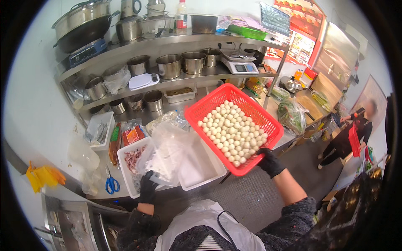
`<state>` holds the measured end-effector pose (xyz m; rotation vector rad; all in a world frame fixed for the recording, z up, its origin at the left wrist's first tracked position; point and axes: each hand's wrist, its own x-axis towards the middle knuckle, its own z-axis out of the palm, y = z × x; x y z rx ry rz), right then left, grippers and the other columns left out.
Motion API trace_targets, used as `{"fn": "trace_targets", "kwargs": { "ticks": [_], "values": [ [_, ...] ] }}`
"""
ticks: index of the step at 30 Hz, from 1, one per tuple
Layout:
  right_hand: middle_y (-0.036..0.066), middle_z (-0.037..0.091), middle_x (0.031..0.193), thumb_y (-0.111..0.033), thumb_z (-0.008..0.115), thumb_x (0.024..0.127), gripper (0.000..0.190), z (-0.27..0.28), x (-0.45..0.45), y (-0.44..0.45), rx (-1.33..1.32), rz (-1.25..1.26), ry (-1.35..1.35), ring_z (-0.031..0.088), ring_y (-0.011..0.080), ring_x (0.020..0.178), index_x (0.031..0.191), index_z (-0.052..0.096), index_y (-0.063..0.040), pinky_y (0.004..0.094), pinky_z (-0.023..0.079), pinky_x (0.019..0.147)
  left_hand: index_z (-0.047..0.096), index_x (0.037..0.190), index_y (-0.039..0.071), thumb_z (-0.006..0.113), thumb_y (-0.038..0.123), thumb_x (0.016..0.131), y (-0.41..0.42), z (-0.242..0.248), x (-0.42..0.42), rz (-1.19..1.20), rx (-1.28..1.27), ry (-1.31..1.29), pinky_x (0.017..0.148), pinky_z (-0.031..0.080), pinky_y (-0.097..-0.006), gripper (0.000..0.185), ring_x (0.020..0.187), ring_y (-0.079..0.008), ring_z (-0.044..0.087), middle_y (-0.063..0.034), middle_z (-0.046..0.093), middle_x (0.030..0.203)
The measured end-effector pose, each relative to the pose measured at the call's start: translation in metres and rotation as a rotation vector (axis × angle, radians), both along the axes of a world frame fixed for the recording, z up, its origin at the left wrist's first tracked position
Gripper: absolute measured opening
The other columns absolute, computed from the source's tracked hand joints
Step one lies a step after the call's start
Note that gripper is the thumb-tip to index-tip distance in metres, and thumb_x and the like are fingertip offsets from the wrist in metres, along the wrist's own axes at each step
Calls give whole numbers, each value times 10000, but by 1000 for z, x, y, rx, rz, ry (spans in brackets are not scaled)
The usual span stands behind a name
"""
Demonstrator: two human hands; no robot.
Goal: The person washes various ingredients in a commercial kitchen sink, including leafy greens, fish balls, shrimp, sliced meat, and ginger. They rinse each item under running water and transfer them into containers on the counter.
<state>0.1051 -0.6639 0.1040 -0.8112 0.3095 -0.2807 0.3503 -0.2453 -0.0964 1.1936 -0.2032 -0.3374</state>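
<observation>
My right hand [270,163], in a black glove, grips the near right rim of a red plastic basket [192,116] full of small whitish balls [230,130]. The basket is tilted over the counter, its left side above a white plastic tray [207,164]. My left hand [148,188], also gloved in black, is at a clear plastic bag [166,150] and seems to pinch its near edge. Beneath the bag and to its left is another white tray [122,157] with pinkish pieces of raw seafood or meat [134,159]. Part of both trays is hidden by the bag.
Blue-handled scissors [112,184] lie left of the trays. Behind are a packet with a red label [133,135] and a small white tray [110,125]. Steel shelves [176,39] hold pots and scales. To the right, greens in a bag [290,116] lie by a knife [310,116]; a person [355,131] stands beyond.
</observation>
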Motion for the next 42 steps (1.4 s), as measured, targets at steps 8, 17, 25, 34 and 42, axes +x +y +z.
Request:
{"fn": "trace_targets", "kwargs": {
  "ticks": [8,17,25,34,42],
  "values": [
    [188,481,1200,-13,499,734,555,35,-1,-72,-99,111,244,521,311,1065,1267,347,2,451,465,882,530,1054,63,675,85,711,-154,21,-60,219,-106,281,735,484,-348,373,916,-214,562,-48,576,963],
    [164,512,1063,-77,537,740,530,28,43,-107,-222,158,409,571,316,926,1232,346,-33,491,508,762,235,1277,51,757,42,617,-236,20,-81,536,-35,75,926,356,-368,841,1100,-220,401,-106,369,1208],
    [191,496,1147,-18,479,754,530,76,89,-66,-415,258,434,562,339,982,1262,326,-38,506,504,786,208,1291,46,789,97,596,-245,25,-80,518,-18,135,910,356,-372,907,1119,-205,357,-92,321,1230],
    [154,510,1062,68,487,677,634,102,116,-41,-505,216,466,595,321,861,1262,332,-122,516,546,623,293,1210,31,802,117,574,-250,7,-81,546,-7,154,898,360,-360,819,1078,-202,379,-88,369,1169],
    [165,532,872,58,465,667,624,102,142,-23,-859,88,698,595,304,720,1253,297,-75,443,529,490,384,1132,16,777,81,606,-249,7,-91,524,-35,246,853,395,-333,660,996,-195,449,-87,458,1080]
  ]
}}
